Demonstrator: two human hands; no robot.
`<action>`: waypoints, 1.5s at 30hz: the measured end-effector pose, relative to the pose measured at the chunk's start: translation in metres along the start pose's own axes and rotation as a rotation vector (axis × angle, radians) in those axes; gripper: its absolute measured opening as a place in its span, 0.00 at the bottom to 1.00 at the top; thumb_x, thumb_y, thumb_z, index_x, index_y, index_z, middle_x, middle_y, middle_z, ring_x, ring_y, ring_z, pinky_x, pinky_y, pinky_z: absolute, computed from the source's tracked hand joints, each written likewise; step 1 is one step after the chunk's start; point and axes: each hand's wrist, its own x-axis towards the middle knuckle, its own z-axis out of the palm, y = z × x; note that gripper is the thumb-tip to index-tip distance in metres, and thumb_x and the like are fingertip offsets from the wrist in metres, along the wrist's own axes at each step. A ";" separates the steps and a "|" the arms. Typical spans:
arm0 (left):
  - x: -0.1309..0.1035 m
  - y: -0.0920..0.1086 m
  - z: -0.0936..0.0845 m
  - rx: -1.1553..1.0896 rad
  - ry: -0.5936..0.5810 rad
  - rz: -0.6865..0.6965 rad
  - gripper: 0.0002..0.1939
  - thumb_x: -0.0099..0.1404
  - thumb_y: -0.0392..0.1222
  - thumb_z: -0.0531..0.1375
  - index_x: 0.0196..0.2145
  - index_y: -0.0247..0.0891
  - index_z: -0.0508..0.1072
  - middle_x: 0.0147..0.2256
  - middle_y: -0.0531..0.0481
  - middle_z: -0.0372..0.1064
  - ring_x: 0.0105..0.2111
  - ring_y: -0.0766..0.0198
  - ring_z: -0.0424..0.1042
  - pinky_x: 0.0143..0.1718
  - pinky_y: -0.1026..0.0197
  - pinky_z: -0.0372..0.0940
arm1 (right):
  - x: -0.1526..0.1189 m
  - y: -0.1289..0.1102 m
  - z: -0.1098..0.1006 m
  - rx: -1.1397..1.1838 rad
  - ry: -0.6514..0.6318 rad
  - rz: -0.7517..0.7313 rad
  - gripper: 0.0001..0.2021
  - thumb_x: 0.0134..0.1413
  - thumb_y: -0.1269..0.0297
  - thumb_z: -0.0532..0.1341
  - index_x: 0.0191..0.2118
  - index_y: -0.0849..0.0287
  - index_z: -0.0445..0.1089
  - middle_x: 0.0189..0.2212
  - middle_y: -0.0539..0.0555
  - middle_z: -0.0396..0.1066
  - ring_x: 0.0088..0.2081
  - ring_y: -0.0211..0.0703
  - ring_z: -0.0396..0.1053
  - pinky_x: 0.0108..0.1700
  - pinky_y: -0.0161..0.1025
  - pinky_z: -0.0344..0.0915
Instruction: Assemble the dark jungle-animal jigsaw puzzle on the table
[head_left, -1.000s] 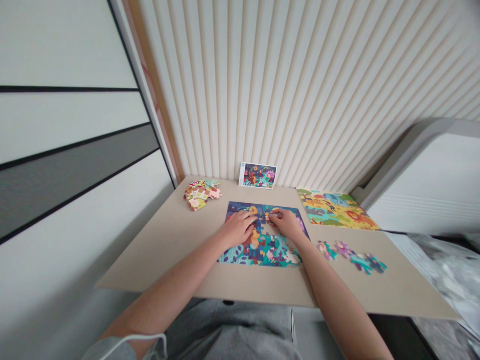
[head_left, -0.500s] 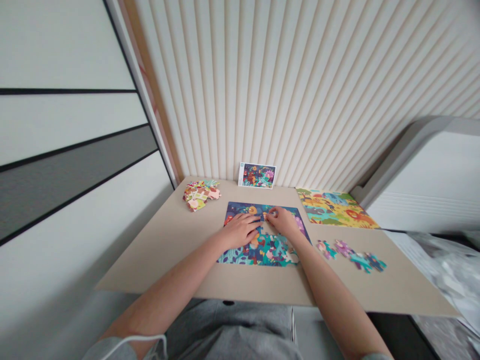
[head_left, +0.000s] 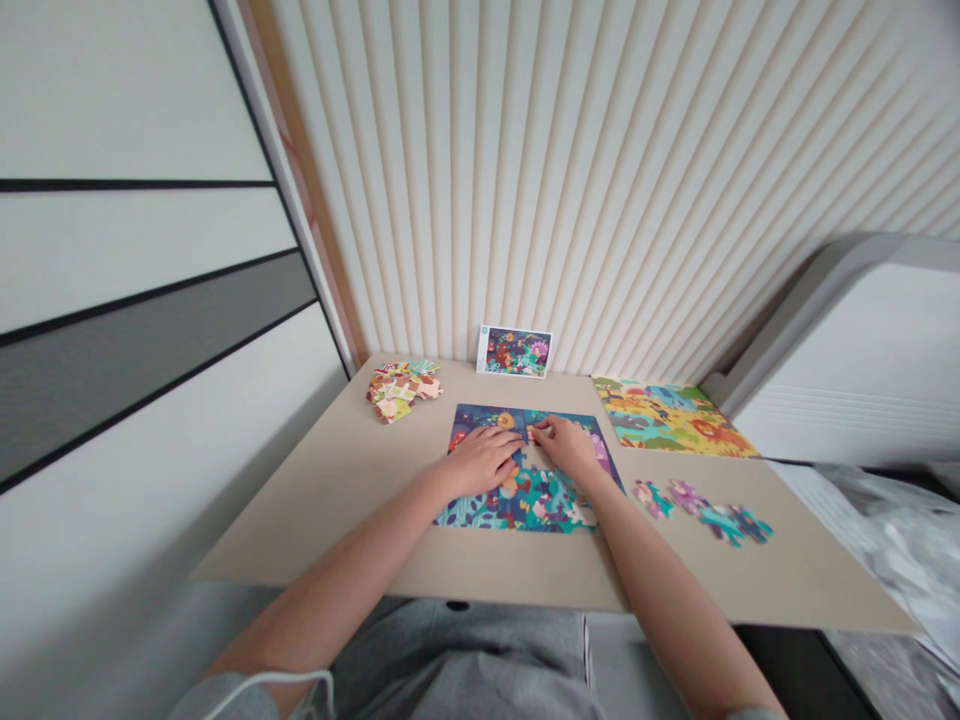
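Observation:
A dark, colourful jigsaw puzzle (head_left: pixel 551 500) lies on the beige table, with a bare gap near its middle. My left hand (head_left: pixel 484 460) rests flat on its left part, fingers stretched out toward the gap. At the upper right of the gap, my right hand (head_left: pixel 564 443) has its thumb and fingers pinched together on a small piece, at the puzzle's surface. The hand partly hides that piece. Several loose pieces (head_left: pixel 721 522) lie to the right of the puzzle. A picture card (head_left: pixel 517 352) with a similar design stands upright behind it.
A pile of mixed pieces (head_left: pixel 391 408) sits at the table's back left. Another puzzle, yellow with animals (head_left: pixel 667 418), lies at the back right. A pleated curtain (head_left: pixel 480 180) hangs behind the table (head_left: pixel 330 500). Clear plastic wrapping (head_left: pixel 892 540) is at the far right.
My right fingers have shifted very slightly at the gap. Everything else looks the same.

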 end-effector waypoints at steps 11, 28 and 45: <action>0.001 -0.004 0.002 0.037 -0.047 0.005 0.20 0.73 0.40 0.51 0.60 0.42 0.68 0.62 0.46 0.65 0.62 0.53 0.62 0.62 0.49 0.59 | -0.001 -0.002 -0.008 -0.021 -0.009 -0.080 0.13 0.66 0.55 0.59 0.42 0.53 0.79 0.37 0.54 0.81 0.39 0.47 0.76 0.39 0.36 0.63; 0.011 -0.011 -0.004 0.041 -0.096 0.022 0.19 0.72 0.39 0.50 0.58 0.45 0.68 0.62 0.46 0.64 0.62 0.57 0.63 0.67 0.45 0.49 | -0.003 0.012 -0.015 -0.043 -0.141 -0.210 0.18 0.67 0.54 0.56 0.55 0.50 0.76 0.44 0.55 0.80 0.41 0.47 0.77 0.42 0.36 0.66; 0.013 -0.015 0.004 0.050 -0.054 0.064 0.21 0.73 0.38 0.51 0.61 0.43 0.67 0.62 0.44 0.64 0.62 0.56 0.62 0.66 0.47 0.52 | -0.013 0.013 -0.022 0.058 -0.120 -0.210 0.19 0.63 0.55 0.60 0.55 0.54 0.76 0.29 0.52 0.77 0.29 0.42 0.71 0.33 0.34 0.60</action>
